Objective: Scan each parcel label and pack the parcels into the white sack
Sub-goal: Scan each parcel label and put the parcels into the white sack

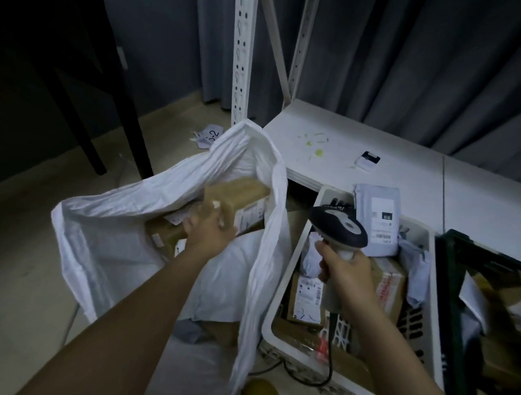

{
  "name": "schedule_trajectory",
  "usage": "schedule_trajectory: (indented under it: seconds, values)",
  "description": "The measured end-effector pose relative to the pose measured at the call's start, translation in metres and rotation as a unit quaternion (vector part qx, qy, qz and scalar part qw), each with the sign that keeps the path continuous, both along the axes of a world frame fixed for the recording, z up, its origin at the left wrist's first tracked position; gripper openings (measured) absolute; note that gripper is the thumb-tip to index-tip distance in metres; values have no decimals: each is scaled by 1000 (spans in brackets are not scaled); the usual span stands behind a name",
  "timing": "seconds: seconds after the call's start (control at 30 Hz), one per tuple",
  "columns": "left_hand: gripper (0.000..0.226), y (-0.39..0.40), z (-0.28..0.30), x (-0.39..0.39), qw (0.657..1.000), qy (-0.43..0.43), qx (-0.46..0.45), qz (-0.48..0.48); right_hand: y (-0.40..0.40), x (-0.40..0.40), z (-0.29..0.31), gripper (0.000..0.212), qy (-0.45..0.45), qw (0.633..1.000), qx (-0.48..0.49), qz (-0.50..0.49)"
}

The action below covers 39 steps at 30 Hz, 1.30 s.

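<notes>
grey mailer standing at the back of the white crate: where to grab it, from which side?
Grip the mailer by its top edge, coming from above. It stands nearly upright against the far end of the crate, label facing the camera, top edge free, while its lower part sits among the other parcels. The left hand is the likelier one: the right hand holds the scanner.

I see grey curtains (pixel 423 70) behind a white shelf (pixel 345 147), a dark crate (pixel 452 295) at right, paper scraps (pixel 209 135) on the floor.
</notes>
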<state>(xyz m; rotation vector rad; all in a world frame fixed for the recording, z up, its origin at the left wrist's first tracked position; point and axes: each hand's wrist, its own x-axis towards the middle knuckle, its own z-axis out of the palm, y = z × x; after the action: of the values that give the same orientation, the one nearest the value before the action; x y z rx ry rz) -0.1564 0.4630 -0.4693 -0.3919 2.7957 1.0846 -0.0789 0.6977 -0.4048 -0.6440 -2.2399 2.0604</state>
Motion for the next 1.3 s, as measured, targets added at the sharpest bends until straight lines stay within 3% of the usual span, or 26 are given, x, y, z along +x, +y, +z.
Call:
schedule_trajectory:
  seconds: [0.27, 0.37, 0.47, 0.77, 0.9, 1.0, 1.17, 1.3]
  values:
    - [31, 39, 34, 15, 985, 118, 66, -106, 36, 20, -17, 16, -22, 999, -6, -29]
    - [27, 74, 48, 27, 977, 159, 77, -117, 61, 41, -12, 6, -9, 997, -17, -73]
    - [26, 117, 54, 35, 966, 183, 88, -161, 96, 57, -13, 14, -3, 993, -23, -113]
    - [33, 233, 27, 29, 968, 82, 124, -203, 173, 64, -26, 13, -12, 984, -1, -176]
    - [39, 268, 9, -6, 971, 28, 146, -187, 192, 28, -31, 10, 6, 981, 6, -194]
    - [44, 289, -9, -40, 973, -11, 166, -160, 203, -7, -37, 23, 41, 971, -9, -234]
    - [51, 314, -50, -93, 964, -60, 233, -111, 211, -62, -66, 15, 61, 971, -33, -227]
    - [60, 324, -71, -126, 953, -65, 284, -87, 217, -84, -92, 36, 30, 975, -62, -211]
